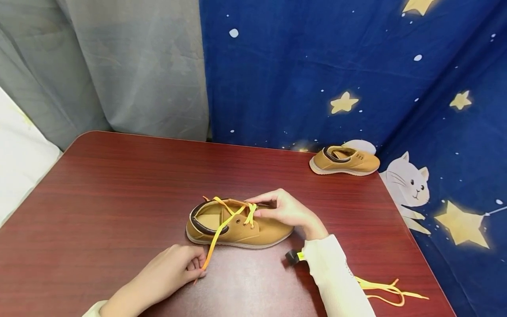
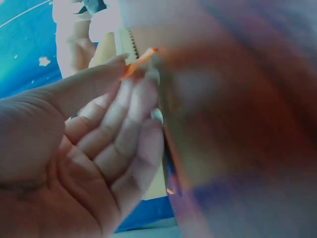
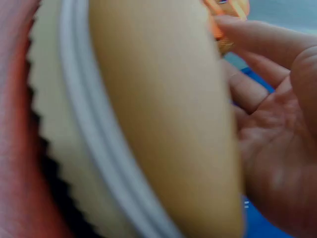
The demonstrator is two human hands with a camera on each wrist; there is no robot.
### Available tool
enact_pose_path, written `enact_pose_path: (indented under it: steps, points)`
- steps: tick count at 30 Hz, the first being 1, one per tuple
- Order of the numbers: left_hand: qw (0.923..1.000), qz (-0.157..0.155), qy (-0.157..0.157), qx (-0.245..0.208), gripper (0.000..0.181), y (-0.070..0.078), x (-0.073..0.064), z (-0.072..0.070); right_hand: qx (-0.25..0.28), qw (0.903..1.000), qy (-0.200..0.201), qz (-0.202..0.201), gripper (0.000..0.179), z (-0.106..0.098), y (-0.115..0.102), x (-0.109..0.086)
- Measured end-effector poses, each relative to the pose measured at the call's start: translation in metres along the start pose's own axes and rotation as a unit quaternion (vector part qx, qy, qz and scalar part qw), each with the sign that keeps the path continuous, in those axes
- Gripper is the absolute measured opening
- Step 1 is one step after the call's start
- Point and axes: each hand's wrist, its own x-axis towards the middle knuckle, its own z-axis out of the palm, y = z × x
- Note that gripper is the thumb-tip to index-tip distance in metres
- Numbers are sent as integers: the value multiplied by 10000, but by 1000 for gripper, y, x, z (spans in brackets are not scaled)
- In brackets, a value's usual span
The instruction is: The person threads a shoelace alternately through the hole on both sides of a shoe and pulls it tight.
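A tan lace-up shoe (image 1: pixel 273 226) lies on its sole with its toe to the right, in the middle of the head view. Yellow-orange shoelace (image 1: pixel 218 233) crosses its lower eyelets, and one length runs out over the near side. My left hand (image 1: pixel 174 264) pinches the tip of that length between thumb and forefinger, low in front of the heel. In the left wrist view the orange lace tip (image 2: pixel 141 63) sticks out past the thumb. My right hand (image 1: pixel 291 211) grips the shoe from above the toe, thumb and forefinger at the crossed laces. The right wrist view shows the shoe's side close up.
A matching shoe (image 1: pixel 348 164) with no lace visible in its eyelets stands at the table's back right corner. Loose yellow laces (image 1: pixel 390 290) lie to the right of my right sleeve. A small black object (image 1: pixel 292 257) is beside the right cuff. Curtains hang behind the table (image 1: pixel 130 176).
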Motion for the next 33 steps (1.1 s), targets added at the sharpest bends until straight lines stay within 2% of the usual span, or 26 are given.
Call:
enact_pose_path:
  steps: [2,5,8,11,16,21,26,30,33]
  points:
    - [9990,169,-81,-403,22,3,1,-4,-172,9998,-18,-129,39,-4,-6,-3]
    - [9948,464,-81,-899,16,10,4,-11,-441,9983,242,-308,39,-10,-18,-10]
    - [9926,652,141,-1013,12,19,9,-20,-766,9941,650,-412,31,-11,-33,-17]
    - [9914,791,539,-888,9,30,16,-31,-1051,9905,801,-390,21,-6,-46,-21]
    - [9893,521,1078,-838,9,46,39,-47,-1499,9879,400,-93,16,8,-60,-21]
    - [9847,159,1496,-876,8,50,69,-48,-1876,9821,176,-37,16,19,-62,-18]
    - [9836,-186,1539,-922,9,45,93,-39,-2159,9762,100,-166,11,25,-60,-14]
    - [9829,-412,1504,-982,9,43,100,-32,-2229,9742,85,-353,6,29,-59,-11]
    - [9829,-432,1530,-932,9,42,101,-29,-2219,9740,146,-443,5,29,-58,-11]
